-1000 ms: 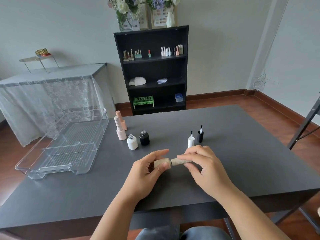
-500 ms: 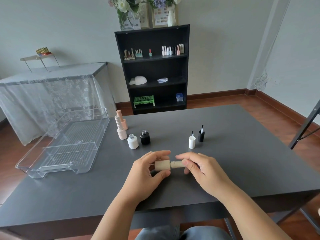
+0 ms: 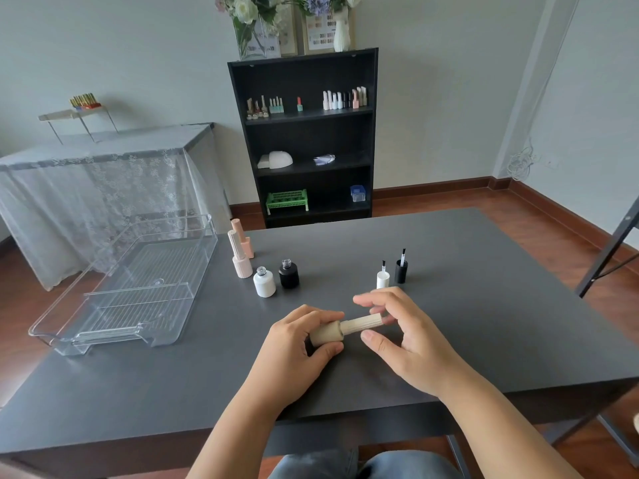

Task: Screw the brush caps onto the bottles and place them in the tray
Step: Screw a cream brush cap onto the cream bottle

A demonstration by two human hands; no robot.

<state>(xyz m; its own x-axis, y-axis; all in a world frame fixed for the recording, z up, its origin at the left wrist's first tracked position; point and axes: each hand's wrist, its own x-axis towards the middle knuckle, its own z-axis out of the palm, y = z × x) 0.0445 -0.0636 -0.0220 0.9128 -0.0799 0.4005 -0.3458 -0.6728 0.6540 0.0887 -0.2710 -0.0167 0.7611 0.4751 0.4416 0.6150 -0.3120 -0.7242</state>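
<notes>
Left hand: your left hand (image 3: 294,354) grips the beige bottle (image 3: 326,335), thumb under it and fingers curled over the top, holding it on its side above the table (image 3: 484,323).
Right hand: your right hand (image 3: 408,337) is at the beige cap (image 3: 361,323); the fingers are loosely spread around its far end, the thumb just below it. You cannot tell from this view whether they actually pinch it.
Beige cap: it sits on the beige bottle's neck, ribbed, pointing right.
White bottle (image 3: 264,282): upright, uncapped, just beside the black bottle (image 3: 289,274), also uncapped.
Loose caps: a white cap (image 3: 382,277) and a black cap (image 3: 401,269) stand brush-up, side by side, behind your right hand.
Pink bottles (image 3: 241,254): two, capped, upright near the tray's right corner.
Tray (image 3: 103,305): clear plastic, at the table's left edge, nothing in it.
Writing: no label or brand readable on any bottle or cap; the framed charts (image 3: 321,31) on the shelf (image 3: 307,140) are too small to read.
</notes>
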